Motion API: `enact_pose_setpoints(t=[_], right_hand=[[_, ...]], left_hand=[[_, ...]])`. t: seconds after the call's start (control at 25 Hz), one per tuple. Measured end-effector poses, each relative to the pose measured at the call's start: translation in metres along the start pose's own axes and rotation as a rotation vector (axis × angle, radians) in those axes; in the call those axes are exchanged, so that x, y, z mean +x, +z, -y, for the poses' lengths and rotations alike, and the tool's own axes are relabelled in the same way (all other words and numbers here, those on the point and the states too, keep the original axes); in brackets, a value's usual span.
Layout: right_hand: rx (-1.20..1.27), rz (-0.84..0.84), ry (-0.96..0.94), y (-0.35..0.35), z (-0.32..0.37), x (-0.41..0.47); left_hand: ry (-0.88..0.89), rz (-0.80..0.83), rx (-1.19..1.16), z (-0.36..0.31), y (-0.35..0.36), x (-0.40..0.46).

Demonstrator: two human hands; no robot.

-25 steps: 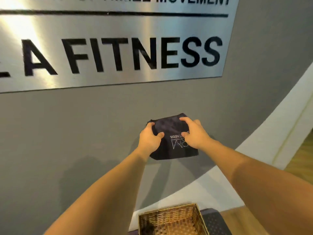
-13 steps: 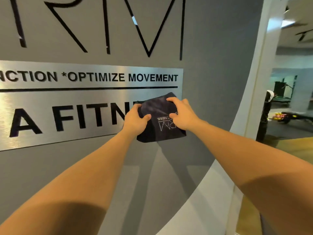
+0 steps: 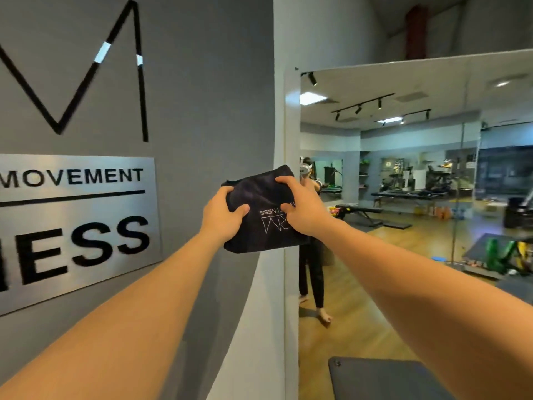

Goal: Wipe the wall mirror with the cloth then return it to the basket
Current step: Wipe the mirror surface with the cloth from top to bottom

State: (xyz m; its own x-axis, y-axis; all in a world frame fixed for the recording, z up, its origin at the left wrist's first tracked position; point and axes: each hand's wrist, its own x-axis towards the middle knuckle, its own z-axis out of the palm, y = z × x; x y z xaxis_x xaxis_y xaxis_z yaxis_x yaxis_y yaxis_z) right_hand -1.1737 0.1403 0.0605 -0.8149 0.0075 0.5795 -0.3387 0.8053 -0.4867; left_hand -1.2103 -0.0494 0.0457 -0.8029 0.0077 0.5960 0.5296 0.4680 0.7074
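Both arms reach straight out at chest height, and the folded dark cloth (image 3: pixel 261 209) is held up between them in the air. The left hand (image 3: pixel 223 216) grips the cloth's left edge, thumb curled over the front, fingers wrapped behind. The right hand (image 3: pixel 302 209) clamps the right side, fingers hooked over the top edge across the white upside-down logo. The cloth hangs in front of the grey wall (image 3: pixel 207 96), right at the left edge of the wall mirror (image 3: pixel 403 183). A silver sign (image 3: pixel 78 226) sits on the wall to the left.
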Motion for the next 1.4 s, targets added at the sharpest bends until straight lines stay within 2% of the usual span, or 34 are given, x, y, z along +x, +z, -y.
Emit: enact_pose_setpoints(t=[0.28, 0.52, 0.96, 1.4], right_hand=[[-0.102, -0.105, 0.062, -0.085, -0.14, 0.035], [-0.144, -0.125, 0.035, -0.112, -0.237, 0.098], [-0.099, -0.156, -0.025, -0.027, -0.336, 0.242], [-0.2, -0.355, -0.069, 0.021, -0.395, 0.433]], left_hand=[[0.112, 0.113, -0.059, -0.056, 0.16, 0.059], [0.132, 0.116, -0.043, -0.067, 0.258, 0.121], [0.144, 0.084, 0.054, 0.019, 0.338, 0.263], [0.293, 0.043, 0.022, 0.067, 0.398, 0.457]])
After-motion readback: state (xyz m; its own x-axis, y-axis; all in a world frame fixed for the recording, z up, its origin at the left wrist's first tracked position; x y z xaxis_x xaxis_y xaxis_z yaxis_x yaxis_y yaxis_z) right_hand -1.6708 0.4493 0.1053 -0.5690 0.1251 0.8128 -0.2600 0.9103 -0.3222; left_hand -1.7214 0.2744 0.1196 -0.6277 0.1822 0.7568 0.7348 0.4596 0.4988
